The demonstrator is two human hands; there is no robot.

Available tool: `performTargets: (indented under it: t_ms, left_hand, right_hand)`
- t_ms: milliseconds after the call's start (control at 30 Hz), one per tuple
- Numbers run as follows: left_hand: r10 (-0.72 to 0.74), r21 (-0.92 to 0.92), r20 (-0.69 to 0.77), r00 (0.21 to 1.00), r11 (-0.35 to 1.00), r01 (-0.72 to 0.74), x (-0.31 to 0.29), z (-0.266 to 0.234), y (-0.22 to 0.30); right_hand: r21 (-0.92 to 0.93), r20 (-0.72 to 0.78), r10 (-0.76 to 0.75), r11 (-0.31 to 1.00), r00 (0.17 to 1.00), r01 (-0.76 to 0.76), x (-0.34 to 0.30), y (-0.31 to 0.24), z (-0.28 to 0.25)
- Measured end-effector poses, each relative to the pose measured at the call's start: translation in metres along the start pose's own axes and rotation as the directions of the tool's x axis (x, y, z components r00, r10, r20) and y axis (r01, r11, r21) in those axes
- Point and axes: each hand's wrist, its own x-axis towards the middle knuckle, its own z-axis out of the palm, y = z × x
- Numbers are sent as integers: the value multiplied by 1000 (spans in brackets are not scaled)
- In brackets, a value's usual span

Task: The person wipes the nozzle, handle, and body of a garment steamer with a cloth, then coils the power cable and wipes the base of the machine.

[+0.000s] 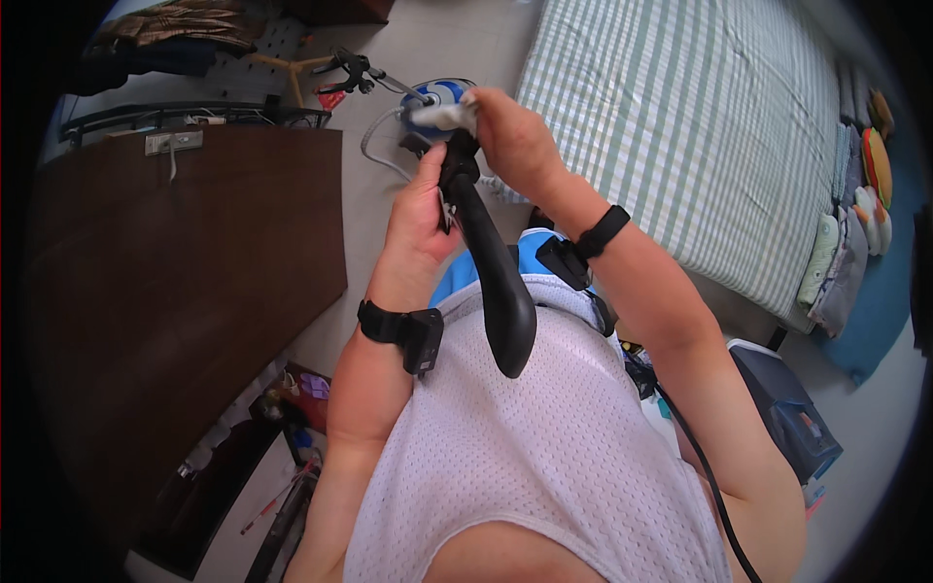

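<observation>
My left hand (420,216) is closed round the upper part of a black long-handled tool (498,291), whose smooth, rounded end points back toward my body. A clip-like or metal detail shows near its grip, but I cannot make out the tool's exact kind. At the tool's far end, my right hand (517,144) pinches a white cloth (443,118), which is smeared by motion. That cloth lies close to the tool's head; whether they touch is unclear. Beyond both hands stands a blue-and-white rounded appliance (449,91) with a pole rising from it.
A pale ribbed hose (367,142) loops beside the appliance on the floor (466,34). To the left is a dark brown panel (194,282) with a socket strip (174,143). A bed with a checked sheet (680,126) fills the right; a dark storage box (785,403) sits below it.
</observation>
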Motion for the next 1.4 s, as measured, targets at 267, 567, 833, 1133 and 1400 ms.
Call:
performTargets:
  t_ms: [267, 567, 833, 1133, 1400]
  left_hand:
    - [90, 90, -131, 987, 993, -78, -6, -3, 9]
    - [34, 164, -51, 998, 986, -25, -6, 1, 1]
    - [132, 116, -141, 981, 986, -116, 17, -10, -12]
    - [143, 55, -174, 974, 989, -135, 25, -9, -33]
    - [377, 246, -153, 913, 910, -334, 27, 17, -20]
  right_hand:
    - [514, 6, 371, 795, 928, -321, 0, -2, -8]
    - [384, -64, 544, 787, 837, -483, 8, 27, -19]
    - [255, -93, 118, 963, 989, -91, -36, -27, -6]
    - [361, 250, 575, 691, 779, -626, -64, -35, -46]
    - [630, 465, 695, 176, 549, -756, -86, 6, -103]
